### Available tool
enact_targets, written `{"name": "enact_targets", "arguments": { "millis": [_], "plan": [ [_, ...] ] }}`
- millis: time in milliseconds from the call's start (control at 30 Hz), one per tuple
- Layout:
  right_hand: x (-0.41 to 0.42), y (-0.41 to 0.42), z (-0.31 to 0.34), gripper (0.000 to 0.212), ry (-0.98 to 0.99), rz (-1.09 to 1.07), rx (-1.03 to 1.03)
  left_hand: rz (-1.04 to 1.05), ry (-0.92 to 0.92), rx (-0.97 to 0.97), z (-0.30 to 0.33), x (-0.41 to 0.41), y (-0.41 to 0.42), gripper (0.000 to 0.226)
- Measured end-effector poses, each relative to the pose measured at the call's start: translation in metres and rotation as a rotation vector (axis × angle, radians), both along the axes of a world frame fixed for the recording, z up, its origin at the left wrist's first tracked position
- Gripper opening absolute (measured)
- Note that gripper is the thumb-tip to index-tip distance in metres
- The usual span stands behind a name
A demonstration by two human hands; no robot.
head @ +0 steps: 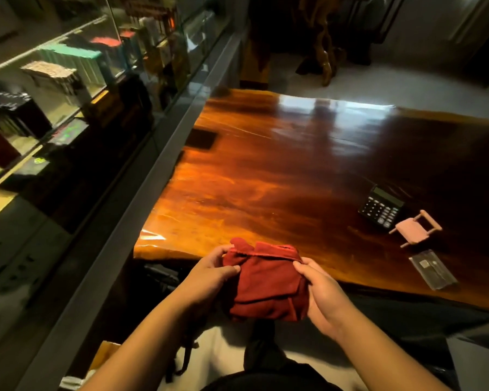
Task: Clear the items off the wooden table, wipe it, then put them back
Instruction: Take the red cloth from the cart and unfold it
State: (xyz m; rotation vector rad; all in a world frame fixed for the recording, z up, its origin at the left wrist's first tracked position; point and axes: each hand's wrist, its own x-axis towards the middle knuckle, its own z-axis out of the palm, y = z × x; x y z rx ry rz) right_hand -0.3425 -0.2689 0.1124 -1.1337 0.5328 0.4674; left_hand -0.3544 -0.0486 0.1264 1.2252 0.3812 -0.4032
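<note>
Head view.

Risk 1: three items sit on the desk (266, 179) by its right-hand near edge. A wipe begun now would likely push them along or off the edge, since clearing looks unfinished.
- Calculator (381, 211): black, keys up, lying flat.
- Toy chair (414, 232): pink, tipped on its side, just beside the calculator on the near side; light, and probably the first to be knocked off.
- Clear packet (433, 269): flat, nearer still than the toy chair, close to the desk edge.

Risk 2: the cloth (266, 280) is loosely bunched, with a flap standing up at its top left. Used so, it may unfold and drag unevenly.

Cloth: dark red, soft, folded into a rough square with a stitched hem along the top. Held in the air at the near edge of the desk, far left of the calculator.

Left hand (209, 273): thumb and fingers pinching the cloth's left side.
Right hand (321, 292): thumb on top, fingers beneath, pinching the cloth's right side.

Desk: glossy reddish wood, bare over its far and left parts.
</note>
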Motion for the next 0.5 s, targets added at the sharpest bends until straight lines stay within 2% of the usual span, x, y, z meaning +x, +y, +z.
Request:
{"name": "enact_targets", "arguments": {
  "millis": [333, 500],
  "plan": [
    [0.128, -0.021, -0.064, 0.012, 0.037, 0.002, -0.221, -0.09, 0.136, 0.269, -0.04, 0.129, -0.031, 0.036],
    [0.204, -0.035, -0.085, 0.01, 0.026, 0.014, -0.298, -0.103, 0.138, 0.341, -0.043, 0.201, -0.047, 0.031]
  ]
}}
